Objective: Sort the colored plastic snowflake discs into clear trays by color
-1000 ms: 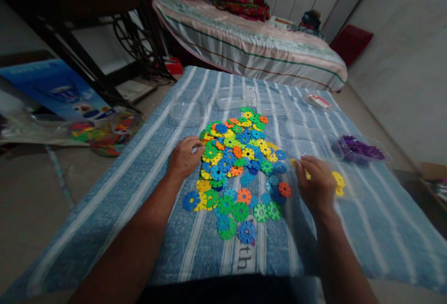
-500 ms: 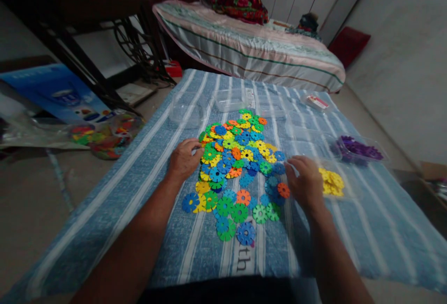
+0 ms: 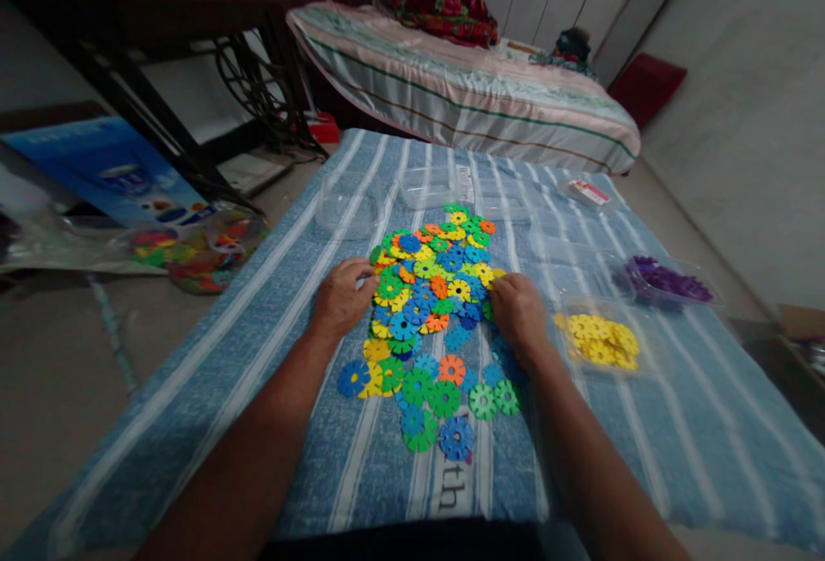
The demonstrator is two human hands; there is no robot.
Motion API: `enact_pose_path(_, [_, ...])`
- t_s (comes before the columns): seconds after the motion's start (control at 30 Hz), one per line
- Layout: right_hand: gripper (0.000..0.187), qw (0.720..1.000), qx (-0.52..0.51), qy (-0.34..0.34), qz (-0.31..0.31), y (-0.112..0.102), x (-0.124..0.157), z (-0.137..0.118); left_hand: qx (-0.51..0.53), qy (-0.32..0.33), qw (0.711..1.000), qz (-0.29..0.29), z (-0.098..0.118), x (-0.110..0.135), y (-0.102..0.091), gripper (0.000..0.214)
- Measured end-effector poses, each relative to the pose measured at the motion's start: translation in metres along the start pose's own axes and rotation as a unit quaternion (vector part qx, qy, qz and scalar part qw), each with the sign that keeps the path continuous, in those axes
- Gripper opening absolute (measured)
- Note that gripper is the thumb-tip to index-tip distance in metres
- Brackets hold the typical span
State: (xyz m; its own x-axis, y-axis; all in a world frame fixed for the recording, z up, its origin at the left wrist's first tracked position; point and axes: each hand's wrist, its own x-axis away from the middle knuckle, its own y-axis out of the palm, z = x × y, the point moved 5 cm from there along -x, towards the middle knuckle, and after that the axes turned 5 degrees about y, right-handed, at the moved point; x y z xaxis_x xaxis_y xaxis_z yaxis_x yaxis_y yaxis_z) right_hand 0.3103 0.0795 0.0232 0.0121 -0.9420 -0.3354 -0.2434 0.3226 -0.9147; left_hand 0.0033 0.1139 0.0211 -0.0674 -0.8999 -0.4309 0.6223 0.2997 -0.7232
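Discs with notched rims, blue, green, yellow and orange, overlap at the frame's centre; left hand and right hand are apart there, whether gripping I cannot tell.

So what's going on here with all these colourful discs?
Someone's left hand is at the left edge of a mixed heap of notched discs on a striped cloth, and their right hand is at the heap's right edge. Whether either grips a disc is hard to tell. Over on the right, one clear tub holds yellow discs and a second tub holds purple pieces.
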Motion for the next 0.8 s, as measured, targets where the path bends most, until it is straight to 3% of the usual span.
enact_pose_path(0.23, [0.028, 0.996, -0.040, -0.026, 0.077, -0.009, 0.013, -0.003, -0.005, 0.010, 1.000, 0.001, -0.002, -0.001, 0.000, 0.021])
enact_pose_path(0.47, [0.024, 0.978, -0.087, -0.057, 0.180, -0.044, 0.038, 0.002, -0.008, 0.009, 1.000, -0.005, 0.000, -0.002, 0.000, 0.021])
enact_pose_path(0.6, [0.020, 0.966, -0.077, -0.012, 0.246, -0.073, 0.052, 0.035, -0.009, 0.004, 1.000, -0.006, 0.000, -0.002, 0.000, 0.021])
enact_pose_path(0.8, [0.019, 0.946, 0.053, 0.088, 0.309, -0.115, 0.066, 0.094, -0.008, 0.004, 1.000, -0.007, 0.001, -0.002, 0.000, 0.020])
